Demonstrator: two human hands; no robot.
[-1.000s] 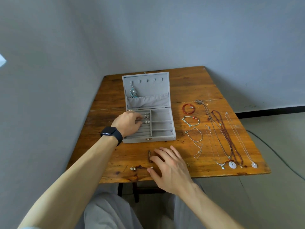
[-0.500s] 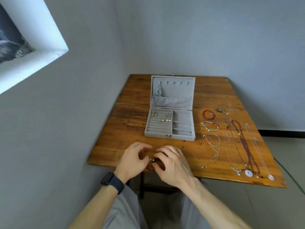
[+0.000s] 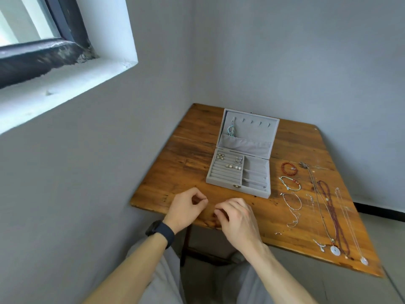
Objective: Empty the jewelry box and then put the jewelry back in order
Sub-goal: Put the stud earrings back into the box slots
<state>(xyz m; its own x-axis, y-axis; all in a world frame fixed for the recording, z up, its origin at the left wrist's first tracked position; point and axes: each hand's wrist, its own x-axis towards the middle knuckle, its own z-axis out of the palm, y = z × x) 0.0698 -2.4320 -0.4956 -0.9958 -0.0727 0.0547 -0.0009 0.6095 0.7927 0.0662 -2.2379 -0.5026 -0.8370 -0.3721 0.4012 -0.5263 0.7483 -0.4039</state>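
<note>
**Lower centre.** The left hand, with a watch at the wrist, is over the near edge of the counter. Its fingers are curled, and thumb and forefinger meet as in a pinch. Anything between them is too small to make out. Just to its right, the right hand has bent fingers with the tips down at the counter. Whether it grips anything cannot be told.

**Step in hand (judged).** A small piece is probably being readied for return to the box. It is best kept over the wood rather than past the edge, so that a slip does not send it to the floor. It should be pressed upright into a free slot, with pairs kept side by side.

**Centre.** The box stands open, well apart from the hands.
- **Lid:** the raised lid carries a row of hooks, and one blue piece hangs on the leftmost hook, above a pocket.
- **Left compartment:** earrings sit in the slotted rolls.

**Right.** Bracelets lie in a column on the counter, and necklaces are stretched out beside them.
</note>
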